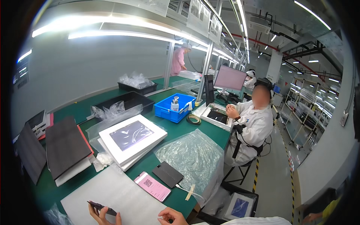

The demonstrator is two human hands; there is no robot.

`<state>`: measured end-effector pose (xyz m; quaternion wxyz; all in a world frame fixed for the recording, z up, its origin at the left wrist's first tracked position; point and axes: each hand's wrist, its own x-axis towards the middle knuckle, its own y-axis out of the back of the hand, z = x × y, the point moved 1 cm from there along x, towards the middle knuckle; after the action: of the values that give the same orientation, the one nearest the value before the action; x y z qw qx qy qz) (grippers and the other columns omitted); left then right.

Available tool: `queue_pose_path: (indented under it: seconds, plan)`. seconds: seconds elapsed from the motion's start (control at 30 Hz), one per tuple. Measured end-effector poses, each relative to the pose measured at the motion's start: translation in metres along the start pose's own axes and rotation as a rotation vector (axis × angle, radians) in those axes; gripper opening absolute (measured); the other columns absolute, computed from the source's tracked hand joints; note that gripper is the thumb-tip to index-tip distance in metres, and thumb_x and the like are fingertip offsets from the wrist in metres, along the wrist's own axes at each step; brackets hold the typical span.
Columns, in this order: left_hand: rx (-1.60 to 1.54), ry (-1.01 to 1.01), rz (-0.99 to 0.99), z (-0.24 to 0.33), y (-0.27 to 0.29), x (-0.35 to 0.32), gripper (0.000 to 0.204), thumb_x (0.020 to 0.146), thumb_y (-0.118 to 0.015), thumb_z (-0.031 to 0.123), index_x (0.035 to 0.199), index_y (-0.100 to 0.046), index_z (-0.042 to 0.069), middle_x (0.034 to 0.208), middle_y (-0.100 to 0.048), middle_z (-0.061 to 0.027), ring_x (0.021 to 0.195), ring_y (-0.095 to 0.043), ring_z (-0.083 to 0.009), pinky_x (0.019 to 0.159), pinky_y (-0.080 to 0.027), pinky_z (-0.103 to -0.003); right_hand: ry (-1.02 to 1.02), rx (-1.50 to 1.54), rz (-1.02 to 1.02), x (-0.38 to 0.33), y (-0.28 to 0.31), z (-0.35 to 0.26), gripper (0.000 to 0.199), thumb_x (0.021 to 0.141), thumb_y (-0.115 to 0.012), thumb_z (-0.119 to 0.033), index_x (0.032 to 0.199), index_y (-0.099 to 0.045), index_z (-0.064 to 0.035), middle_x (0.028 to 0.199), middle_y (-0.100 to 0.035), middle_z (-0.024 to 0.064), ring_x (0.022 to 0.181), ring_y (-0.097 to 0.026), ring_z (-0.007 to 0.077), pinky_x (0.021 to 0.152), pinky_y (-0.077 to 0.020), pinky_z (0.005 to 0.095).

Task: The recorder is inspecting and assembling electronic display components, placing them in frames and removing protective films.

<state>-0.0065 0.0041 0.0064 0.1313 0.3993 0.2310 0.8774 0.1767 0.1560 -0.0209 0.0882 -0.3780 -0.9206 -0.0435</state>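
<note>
At the bottom edge, my left hand [106, 218] grips a thin dark flat device [101, 207], tilted and seen nearly edge-on, between thumb and fingers. Beneath it lies a white foam sheet [108, 187] on the green table. To the right, my right hand [173, 216] hovers at the sheet's edge, fingers loosely bent and apart, with nothing visible in them. Beyond it rests a phone with a pink lit screen [152, 186] showing a square code. A black flat box [168, 174] with a white cable sits beside the phone.
White trays [159, 135] are stacked behind the sheet, the top one holding a film-covered panel. Dark foam boards [66, 146] lean left. Clear plastic bags [191, 153] cover the right table edge. A blue bin [174, 115] holds a bottle. A seated co-worker [255, 120] works at right.
</note>
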Motion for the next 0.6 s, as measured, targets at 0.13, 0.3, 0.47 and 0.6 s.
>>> queue_pose_path:
  seconds: [0.13, 0.3, 0.47, 0.6]
  plan:
    - [0.014, -0.008, 0.001, 0.002, 0.002, -0.001, 0.057, 0.074, -0.077, 0.006, 0.123, -0.049, 0.012, 0.136, -0.029, -0.0271, 0.12, -0.041, -0.0423, 0.098, -0.037, -0.049, 0.024, 0.029, 0.006, 0.002, -0.005, -0.018, 0.009, 0.085, -0.058, 0.003, 0.09, -0.054, -0.002, 0.07, -0.051, -0.0001, 0.059, -0.049, 0.0053, 0.053, -0.0384, 0.0206]
    - [0.047, -0.039, -0.008, 0.002, -0.004, -0.001, 0.055, 0.075, -0.076, 0.005, 0.122, -0.05, 0.012, 0.137, -0.028, -0.0266, 0.116, -0.043, -0.0409, 0.098, -0.037, -0.049, -0.101, 0.052, 0.022, -0.002, 0.001, -0.006, 0.009, 0.085, -0.057, 0.005, 0.09, -0.054, -0.0021, 0.066, -0.051, 0.0001, 0.055, -0.05, 0.006, 0.051, -0.0399, 0.0207]
    - [-0.05, 0.058, 0.07, 0.003, -0.003, -0.003, 0.058, 0.063, -0.079, 0.001, 0.113, -0.052, 0.013, 0.141, -0.026, -0.0246, 0.121, -0.04, -0.0389, 0.103, -0.032, -0.043, -0.068, 0.089, -0.09, 0.004, 0.01, 0.015, 0.019, 0.09, -0.063, -0.015, 0.102, -0.056, -0.0027, 0.091, -0.058, 0.0075, 0.073, -0.059, 0.0131, 0.068, -0.049, 0.0254]
    - [-0.056, 0.043, 0.044, 0.003, -0.004, -0.001, 0.06, 0.066, -0.08, 0.003, 0.116, -0.051, 0.02, 0.137, -0.025, -0.0237, 0.113, -0.047, -0.0386, 0.102, -0.036, -0.044, -0.019, 0.098, -0.171, 0.001, 0.012, 0.001, 0.021, 0.089, -0.063, -0.016, 0.101, -0.058, 0.0007, 0.087, -0.059, 0.0103, 0.074, -0.062, 0.0172, 0.066, -0.0508, 0.0294]
